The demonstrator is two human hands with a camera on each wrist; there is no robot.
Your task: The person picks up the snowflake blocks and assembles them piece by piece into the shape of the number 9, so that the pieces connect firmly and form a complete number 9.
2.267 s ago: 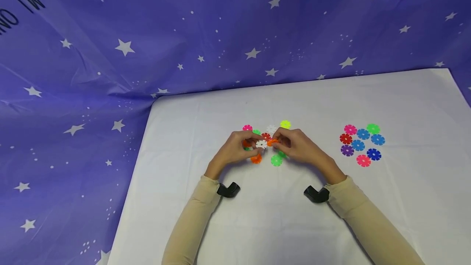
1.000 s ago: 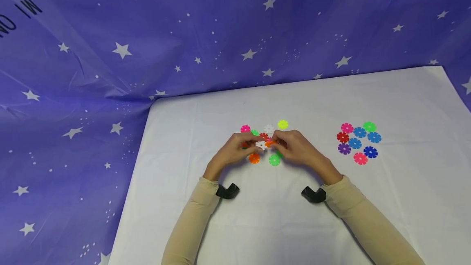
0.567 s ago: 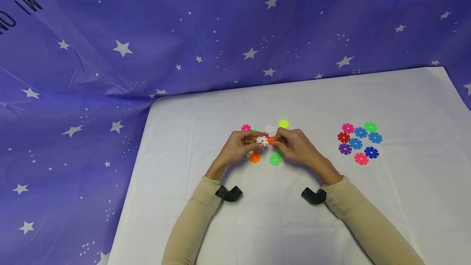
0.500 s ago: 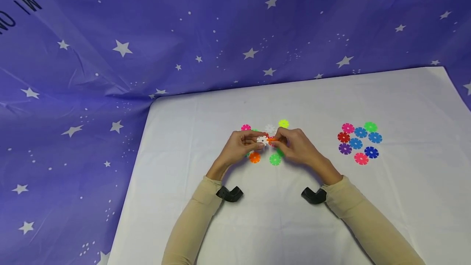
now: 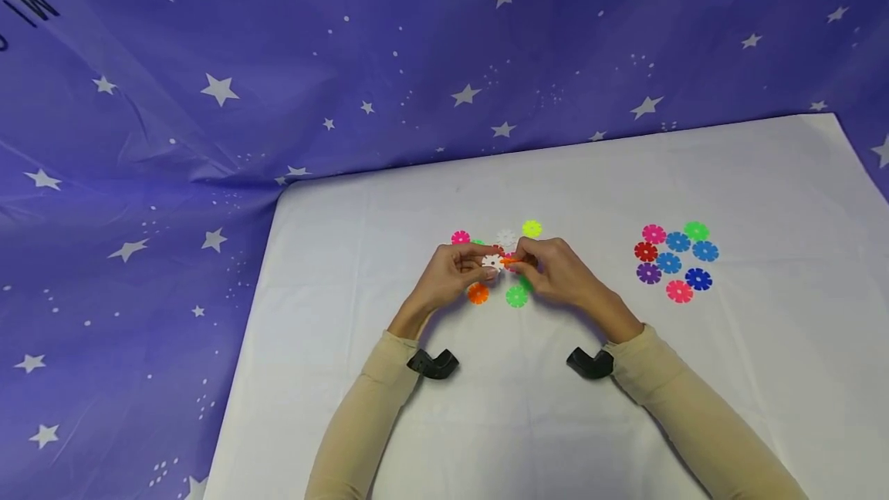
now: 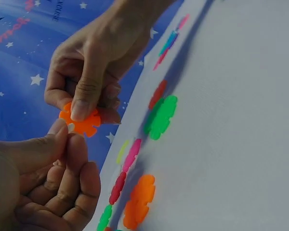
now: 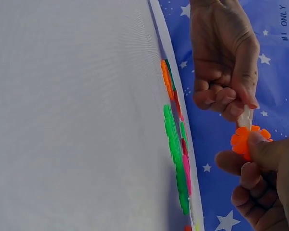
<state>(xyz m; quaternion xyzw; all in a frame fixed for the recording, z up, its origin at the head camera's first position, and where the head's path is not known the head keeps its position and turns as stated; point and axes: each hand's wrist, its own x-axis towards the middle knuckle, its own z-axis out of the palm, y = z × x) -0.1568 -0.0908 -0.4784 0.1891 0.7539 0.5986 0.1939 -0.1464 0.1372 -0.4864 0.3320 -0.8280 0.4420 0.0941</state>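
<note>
- As both my hands met above the white table (image 5: 389, 238), my left hand (image 5: 444, 278) pinched a white disc (image 5: 491, 261) between thumb and forefinger, and my right hand (image 5: 556, 272) pinched an orange disc (image 5: 509, 260) the same way, their edges touching.
- Both looked light, thin and stiff, probably hard plastic, and slick enough to twist loose; I judged the flat faces, clear of the slotted rim, the best place to hold.
- Each disc was a small flower-shaped wheel, notched all round.
- Held just over the table, the pair hung above loose discs: an orange one (image 5: 478, 293) and a green one (image 5: 517, 296) near, a pink one (image 5: 461, 238) and a yellow-green one (image 5: 532, 228) far.
- Another cluster of coloured discs (image 5: 675, 261) lay well apart to the right.
</note>
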